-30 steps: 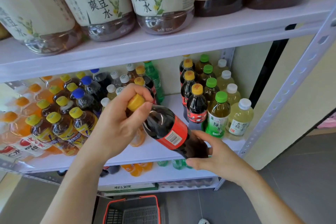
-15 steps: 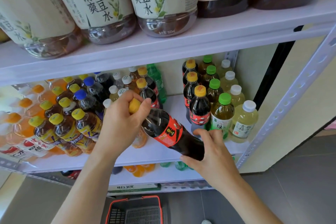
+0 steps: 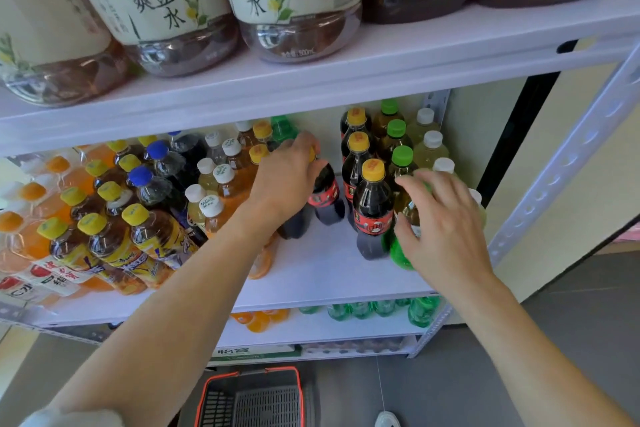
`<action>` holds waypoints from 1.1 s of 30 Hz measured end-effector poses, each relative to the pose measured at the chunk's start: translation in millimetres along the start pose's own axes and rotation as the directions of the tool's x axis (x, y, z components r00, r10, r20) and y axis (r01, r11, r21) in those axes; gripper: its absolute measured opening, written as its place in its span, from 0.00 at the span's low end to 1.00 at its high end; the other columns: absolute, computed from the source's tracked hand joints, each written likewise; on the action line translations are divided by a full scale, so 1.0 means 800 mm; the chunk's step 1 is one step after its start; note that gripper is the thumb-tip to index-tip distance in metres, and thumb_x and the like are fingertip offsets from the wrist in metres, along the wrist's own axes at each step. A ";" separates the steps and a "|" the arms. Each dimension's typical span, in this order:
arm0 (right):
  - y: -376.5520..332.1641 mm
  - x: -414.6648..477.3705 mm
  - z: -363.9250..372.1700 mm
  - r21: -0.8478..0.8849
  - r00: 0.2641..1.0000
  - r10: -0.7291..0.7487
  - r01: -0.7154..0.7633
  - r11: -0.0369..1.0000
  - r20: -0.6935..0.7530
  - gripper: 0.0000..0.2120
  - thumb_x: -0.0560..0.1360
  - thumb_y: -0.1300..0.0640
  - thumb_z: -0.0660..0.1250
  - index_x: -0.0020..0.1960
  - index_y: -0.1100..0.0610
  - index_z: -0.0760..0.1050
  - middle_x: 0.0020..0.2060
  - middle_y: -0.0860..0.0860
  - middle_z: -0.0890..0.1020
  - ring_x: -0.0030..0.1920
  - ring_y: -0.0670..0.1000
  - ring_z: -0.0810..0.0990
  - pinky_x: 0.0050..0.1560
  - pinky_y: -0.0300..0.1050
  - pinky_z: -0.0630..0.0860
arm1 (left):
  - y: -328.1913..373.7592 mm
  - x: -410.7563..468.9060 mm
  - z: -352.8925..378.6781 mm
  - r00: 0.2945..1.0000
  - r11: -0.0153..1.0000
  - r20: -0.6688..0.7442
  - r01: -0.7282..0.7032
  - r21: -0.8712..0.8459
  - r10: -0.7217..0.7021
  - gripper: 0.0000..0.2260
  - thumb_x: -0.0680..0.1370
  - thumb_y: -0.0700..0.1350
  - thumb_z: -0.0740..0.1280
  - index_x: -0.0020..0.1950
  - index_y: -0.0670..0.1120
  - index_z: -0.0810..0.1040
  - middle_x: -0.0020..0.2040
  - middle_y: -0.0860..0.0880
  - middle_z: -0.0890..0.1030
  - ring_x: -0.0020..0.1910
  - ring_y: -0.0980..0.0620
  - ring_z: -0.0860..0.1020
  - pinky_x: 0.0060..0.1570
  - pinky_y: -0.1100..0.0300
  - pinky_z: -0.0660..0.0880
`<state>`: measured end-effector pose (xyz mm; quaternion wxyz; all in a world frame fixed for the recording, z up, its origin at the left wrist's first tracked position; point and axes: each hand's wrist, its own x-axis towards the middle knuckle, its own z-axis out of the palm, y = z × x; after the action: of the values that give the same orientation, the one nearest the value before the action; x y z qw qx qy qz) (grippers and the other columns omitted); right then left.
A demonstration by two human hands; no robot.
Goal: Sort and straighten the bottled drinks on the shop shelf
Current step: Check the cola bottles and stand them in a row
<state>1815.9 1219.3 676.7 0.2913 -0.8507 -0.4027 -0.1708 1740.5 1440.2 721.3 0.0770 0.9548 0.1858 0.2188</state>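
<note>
Your left hand (image 3: 284, 180) clasps the cap of the cola bottle (image 3: 327, 199), just left of the yellow-capped row (image 3: 372, 204) (full, heavy, slick: take its labelled waist), while your right hand (image 3: 446, 225) rests on the green tea bottle (image 3: 401, 255), grip impossible to tell.
</note>
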 end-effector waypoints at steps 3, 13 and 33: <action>0.011 0.011 0.005 -0.004 0.999 0.014 -0.014 1.000 0.031 0.23 0.68 0.63 0.72 0.63 0.58 0.77 0.59 0.58 0.77 0.59 0.61 0.73 0.57 0.57 0.73 | -0.007 0.033 0.028 0.997 0.998 0.058 0.057 0.014 -0.057 0.11 0.81 0.45 0.63 0.60 0.41 0.71 0.51 0.40 0.79 0.48 0.38 0.78 0.40 0.54 0.66; 0.021 0.012 0.013 0.036 0.981 0.091 -0.099 0.994 0.172 0.27 0.71 0.61 0.70 0.69 0.54 0.71 0.63 0.58 0.72 0.59 0.61 0.73 0.54 0.55 0.75 | -0.013 0.113 0.067 0.979 0.981 0.102 0.170 0.091 -0.179 0.11 0.83 0.42 0.60 0.63 0.38 0.73 0.59 0.36 0.78 0.56 0.36 0.78 0.52 0.44 0.76; -0.015 -0.033 -0.012 0.342 0.987 0.108 -0.060 0.938 -0.123 0.14 0.74 0.67 0.65 0.59 0.61 0.77 0.58 0.54 0.78 0.58 0.53 0.75 0.62 0.37 0.67 | -0.036 -0.004 0.000 0.972 0.969 -0.203 0.154 0.191 -0.114 0.14 0.76 0.41 0.62 0.58 0.44 0.81 0.58 0.41 0.80 0.58 0.36 0.73 0.53 0.42 0.73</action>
<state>1789.8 1204.0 674.8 0.4673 -0.7905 -0.3680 -0.1460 1728.3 1465.0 713.7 -0.0255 0.9174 0.2784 0.2832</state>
